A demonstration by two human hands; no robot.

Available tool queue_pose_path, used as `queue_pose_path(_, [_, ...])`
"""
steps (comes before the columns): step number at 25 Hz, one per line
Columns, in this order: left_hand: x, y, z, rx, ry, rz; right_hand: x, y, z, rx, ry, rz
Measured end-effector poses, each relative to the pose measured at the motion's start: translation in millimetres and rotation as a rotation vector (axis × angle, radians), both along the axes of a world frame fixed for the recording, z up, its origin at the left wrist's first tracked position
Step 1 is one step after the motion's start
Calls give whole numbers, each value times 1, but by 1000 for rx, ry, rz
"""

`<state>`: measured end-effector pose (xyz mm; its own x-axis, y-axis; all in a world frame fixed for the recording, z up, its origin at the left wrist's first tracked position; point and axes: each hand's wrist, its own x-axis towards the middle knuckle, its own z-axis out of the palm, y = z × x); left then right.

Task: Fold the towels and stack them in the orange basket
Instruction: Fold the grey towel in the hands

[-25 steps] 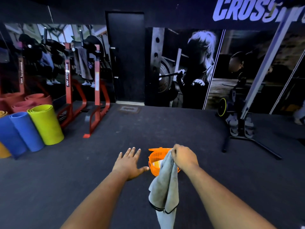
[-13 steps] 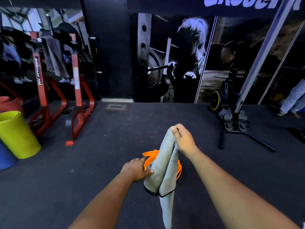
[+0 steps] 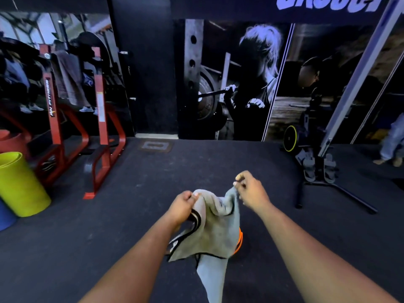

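Observation:
A grey towel (image 3: 215, 232) with a dark trimmed edge hangs in the air in front of me, crumpled and drooping toward the floor. My left hand (image 3: 182, 206) pinches its upper left corner. My right hand (image 3: 250, 192) pinches the upper right corner, a little higher. The orange basket (image 3: 239, 240) stands on the floor behind the towel; only a sliver of its right rim shows, and what it holds is hidden.
Dark rubber gym floor (image 3: 109, 237) all around. A red squat rack (image 3: 100, 127) and rolled mats, one yellow-green (image 3: 19, 184), stand at the left. A black machine stand (image 3: 321, 171) with floor legs is at the right. A person's legs (image 3: 391, 145) show at far right.
My left hand went from open and empty to gripping the towel's left corner. Both hands have spread the towel apart and it now covers most of the basket. The view has shifted right.

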<state>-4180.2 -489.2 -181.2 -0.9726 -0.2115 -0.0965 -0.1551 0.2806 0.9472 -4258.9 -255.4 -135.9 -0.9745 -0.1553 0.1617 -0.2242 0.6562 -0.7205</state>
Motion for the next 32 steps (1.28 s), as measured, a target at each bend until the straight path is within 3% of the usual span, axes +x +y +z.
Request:
queue_pose_path(3, [-21, 12, 10, 138, 27, 48, 15, -5, -36, -181, -7, 146])
queue_pose_path(9, [-48, 29, 16, 242, 46, 78, 36, -21, -66, -50, -82, 389])
queue_pose_path(11, [-48, 29, 21, 284, 50, 129, 33, -19, -64, -40, -46, 372])
queue_pose_path(14, [-36, 28, 18, 368, 57, 20, 23, -22, -50, -309, -70, 275])
queue_pose_path(16, [-18, 32, 5, 212, 15, -142, 12, -28, -34, -438, -132, 221])
queue_pose_path(18, [-6, 39, -8, 77, -8, -224, 6, -33, -29, -408, -193, 245])
queue_pose_path(24, [-11, 34, -11, -154, 116, -115, -7, -26, -20, -337, -234, 150])
queue_pose_path(29, [3, 35, -1, 51, 64, -173, 4, -11, -24, -420, -401, 65])
queue_pose_path(32, [3, 30, -9, 80, 20, -113, 10, -8, -33, -474, -433, -26])
